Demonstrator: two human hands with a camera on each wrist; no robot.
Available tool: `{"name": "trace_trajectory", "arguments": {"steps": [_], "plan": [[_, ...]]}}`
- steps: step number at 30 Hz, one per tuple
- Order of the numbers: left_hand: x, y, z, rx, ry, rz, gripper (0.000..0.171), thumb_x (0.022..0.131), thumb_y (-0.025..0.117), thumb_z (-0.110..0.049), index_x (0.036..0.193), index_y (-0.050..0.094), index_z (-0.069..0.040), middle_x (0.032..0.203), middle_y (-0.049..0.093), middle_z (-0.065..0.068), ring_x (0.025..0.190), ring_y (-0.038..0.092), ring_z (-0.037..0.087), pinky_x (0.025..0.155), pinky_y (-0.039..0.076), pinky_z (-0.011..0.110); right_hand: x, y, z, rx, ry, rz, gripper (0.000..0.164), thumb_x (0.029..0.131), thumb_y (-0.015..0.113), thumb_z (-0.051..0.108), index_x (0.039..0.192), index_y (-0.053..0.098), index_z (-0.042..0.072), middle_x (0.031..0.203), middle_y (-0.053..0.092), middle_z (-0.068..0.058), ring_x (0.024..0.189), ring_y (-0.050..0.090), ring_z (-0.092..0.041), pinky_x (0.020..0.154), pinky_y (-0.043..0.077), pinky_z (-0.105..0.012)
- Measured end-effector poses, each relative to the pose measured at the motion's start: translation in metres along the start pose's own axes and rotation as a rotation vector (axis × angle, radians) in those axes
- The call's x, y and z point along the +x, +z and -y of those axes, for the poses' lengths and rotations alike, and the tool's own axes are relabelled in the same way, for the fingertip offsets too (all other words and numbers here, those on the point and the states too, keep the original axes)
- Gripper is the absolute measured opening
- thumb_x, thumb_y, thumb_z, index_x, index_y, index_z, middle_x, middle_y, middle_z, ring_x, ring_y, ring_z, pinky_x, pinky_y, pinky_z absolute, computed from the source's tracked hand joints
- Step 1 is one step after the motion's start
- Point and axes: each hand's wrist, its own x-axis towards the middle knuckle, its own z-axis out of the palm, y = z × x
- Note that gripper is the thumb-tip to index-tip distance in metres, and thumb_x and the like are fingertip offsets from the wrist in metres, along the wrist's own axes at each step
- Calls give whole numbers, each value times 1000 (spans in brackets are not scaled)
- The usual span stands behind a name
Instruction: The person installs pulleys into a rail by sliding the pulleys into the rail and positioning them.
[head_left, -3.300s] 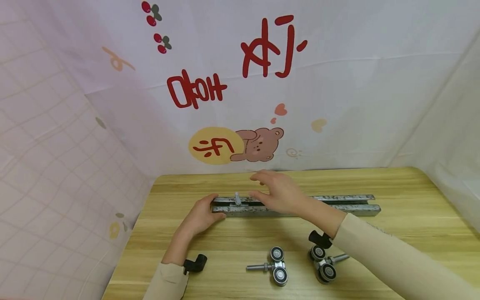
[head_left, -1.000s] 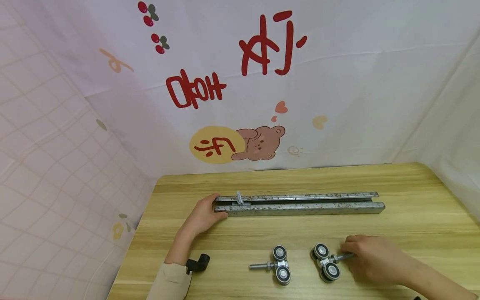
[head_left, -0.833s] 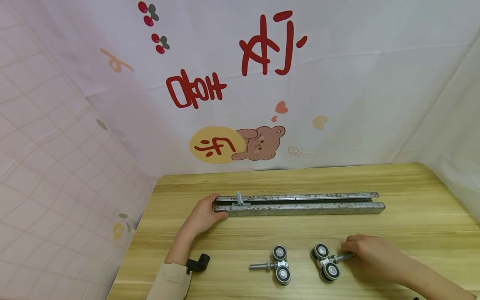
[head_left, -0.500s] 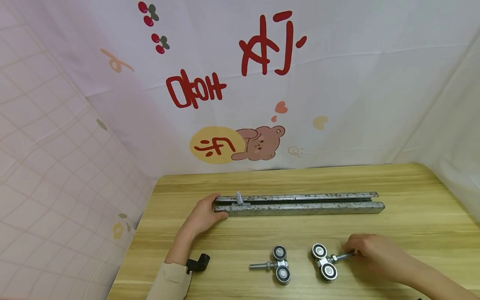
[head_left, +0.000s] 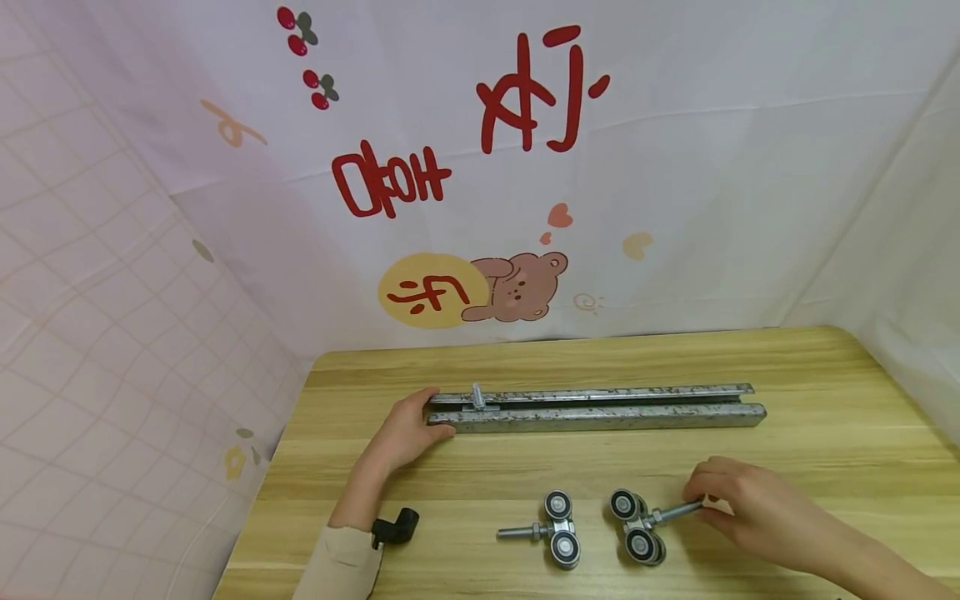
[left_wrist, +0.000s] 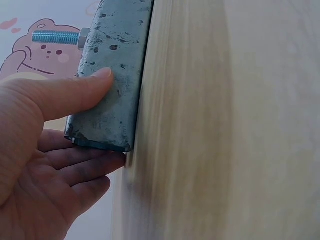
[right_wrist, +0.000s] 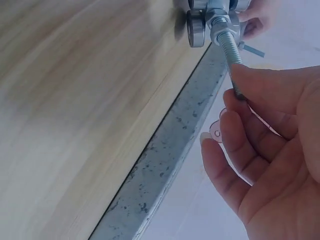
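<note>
My left hand (head_left: 405, 432) grips the left end of a scuffed, slotted metal rail (head_left: 600, 419), thumb on its near side and fingers round the end. In the left wrist view the thumb lies flat on the rail (left_wrist: 112, 55), and a threaded bolt (left_wrist: 56, 37) with a nut sticks out of the slot. Thumb and fingertips of my right hand (head_left: 757, 504) pinch the bolt end of a roller trolley (head_left: 637, 527) with black-and-silver wheels. The right wrist view shows that threaded bolt (right_wrist: 230, 50) between thumb and index finger, the other fingers loosely bent.
A second roller trolley (head_left: 561, 532) lies on the wooden table (head_left: 465, 483) left of the pinched one, its bolt pointing left. A printed white cloth (head_left: 675, 167) hangs behind the table, and more cloth flanks both sides.
My right hand has come from above the rail to the right-hand trolley and now pinches its bolt. The trolley has shifted slightly left and turned. My left hand stays on the rail.
</note>
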Motion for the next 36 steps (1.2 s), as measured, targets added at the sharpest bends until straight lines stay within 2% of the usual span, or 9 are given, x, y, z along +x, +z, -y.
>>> {"name": "trace_trajectory", "arguments": {"steps": [8, 12, 15, 19, 22, 24, 28, 31, 36], "plan": [[-1, -1, -1, -5, 2, 1, 77, 92, 85, -27, 154, 49, 0, 154, 52, 20, 145, 46, 38, 116, 41, 56, 9, -1, 11, 27, -14, -28, 47, 69, 91, 4, 97, 69, 34, 98, 61, 26, 80, 58, 5, 66, 45, -10], [-1, -1, -1, -1, 5, 1, 78, 91, 85, -27, 154, 49, 0, 154, 52, 20, 145, 45, 39, 116, 41, 56, 13, 2, 16, 63, -2, -35, 53, 66, 91, -1, 100, 70, 35, 100, 61, 25, 80, 58, 5, 67, 45, -10], [-1, -1, 0, 4, 7, -1, 78, 91, 85, -27, 154, 49, 0, 154, 52, 20, 145, 45, 39, 116, 41, 56, 16, 5, 19, 107, -9, -49, 52, 68, 92, -1, 101, 71, 34, 101, 62, 24, 80, 58, 4, 66, 44, -10], [0, -2, 0, 7, 6, -1, 78, 91, 86, -27, 154, 49, -1, 154, 52, 19, 145, 46, 38, 116, 42, 55, 20, 10, 23, 155, -26, -71, 33, 84, 88, 10, 103, 71, 31, 102, 64, 21, 82, 59, 4, 66, 45, -11], [0, -2, 0, 6, 1, 0, 78, 91, 86, -27, 155, 49, -1, 154, 52, 19, 145, 46, 38, 116, 42, 55, 23, 14, 26, 188, -25, -74, 12, 98, 78, 22, 105, 71, 29, 101, 66, 18, 84, 61, 3, 69, 47, -12], [0, -2, 0, 6, 0, 1, 78, 91, 86, -27, 155, 49, -1, 154, 53, 19, 144, 46, 38, 115, 42, 55, 25, 16, 29, 211, -19, -68, 5, 103, 71, 27, 107, 71, 27, 101, 67, 16, 85, 61, 2, 70, 48, -12], [-1, -2, -2, 8, 7, 2, 78, 91, 86, -27, 154, 49, 0, 153, 53, 20, 143, 48, 38, 114, 43, 55, 30, 20, 33, 241, -18, -56, 6, 104, 68, 26, 109, 71, 25, 101, 68, 14, 85, 61, 1, 71, 49, -12], [-1, -2, -3, 5, 9, 2, 78, 91, 86, -26, 154, 49, 0, 152, 54, 20, 142, 49, 38, 114, 44, 55, 34, 23, 37, 259, -23, -57, 7, 102, 71, 22, 109, 70, 24, 101, 68, 12, 85, 61, 1, 71, 50, -13], [-2, -2, -3, 0, 11, 3, 77, 91, 86, -26, 154, 49, 0, 151, 55, 20, 141, 50, 38, 112, 45, 55, 38, 32, 39, 273, -73, -92, 10, 100, 75, 17, 109, 71, 19, 101, 68, 10, 84, 60, 1, 70, 49, -13]]}}
